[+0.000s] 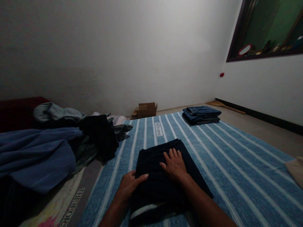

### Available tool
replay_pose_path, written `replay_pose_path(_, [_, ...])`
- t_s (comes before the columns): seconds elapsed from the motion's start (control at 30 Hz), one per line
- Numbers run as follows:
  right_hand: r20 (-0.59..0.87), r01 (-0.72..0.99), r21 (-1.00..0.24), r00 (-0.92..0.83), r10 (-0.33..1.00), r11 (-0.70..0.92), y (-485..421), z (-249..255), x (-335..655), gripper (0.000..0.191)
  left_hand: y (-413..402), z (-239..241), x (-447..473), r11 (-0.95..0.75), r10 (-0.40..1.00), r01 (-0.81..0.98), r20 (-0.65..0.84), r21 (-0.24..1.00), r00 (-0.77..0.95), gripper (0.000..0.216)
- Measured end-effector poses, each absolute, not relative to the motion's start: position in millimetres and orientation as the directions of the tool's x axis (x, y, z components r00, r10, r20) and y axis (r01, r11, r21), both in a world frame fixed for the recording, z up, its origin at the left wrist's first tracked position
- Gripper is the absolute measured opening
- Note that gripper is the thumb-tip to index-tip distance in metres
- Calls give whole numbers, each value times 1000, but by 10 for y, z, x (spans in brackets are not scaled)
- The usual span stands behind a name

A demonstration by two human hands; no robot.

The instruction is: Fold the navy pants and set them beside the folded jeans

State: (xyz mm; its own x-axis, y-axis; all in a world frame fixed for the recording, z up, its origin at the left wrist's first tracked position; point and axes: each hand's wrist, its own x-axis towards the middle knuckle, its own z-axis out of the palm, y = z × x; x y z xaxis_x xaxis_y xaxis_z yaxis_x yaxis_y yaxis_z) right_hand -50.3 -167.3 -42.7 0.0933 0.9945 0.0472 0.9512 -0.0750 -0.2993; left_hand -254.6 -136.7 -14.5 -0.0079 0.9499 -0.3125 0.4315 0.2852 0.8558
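Observation:
A folded black garment (151, 164) lies on the blue striped mat (227, 164) in front of me. My right hand (174, 164) rests flat on top of it, fingers spread and pointing away from me. My left hand (129, 184) grips the garment's left edge, thumb on top of the cloth. A pale band of the garment shows at its near edge by my wrists.
A folded pile of blue jeans (201, 114) sits at the mat's far right corner. A heap of loose clothes (54, 142) lies to the left. A small cardboard box (146, 109) stands by the far wall. A pale cloth (295, 170) lies at the right edge.

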Motion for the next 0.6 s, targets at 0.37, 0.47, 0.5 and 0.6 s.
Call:
replay_pose_path(0.37, [78, 950, -305, 99, 992, -71, -1672, -449, -504, 63, -1474, -39, -2498, 300, 931, 318, -349, 900, 109, 40])
replay_pose_path(0.47, [72, 949, -306, 99, 992, -73, -1674, -456, -506, 63, -1472, -44, -2500, 305, 927, 318, -356, 898, 115, 39])
replay_pose_path(0.5, [69, 949, -307, 99, 993, -73, -1676, -458, -506, 63, -1467, -47, -2502, 298, 930, 330, -351, 896, 111, 39])
replay_pose_path(0.6, [66, 949, -308, 98, 993, -73, -1678, -459, -506, 64, -1449, -54, -2515, 271, 942, 366, -324, 890, 90, 40])
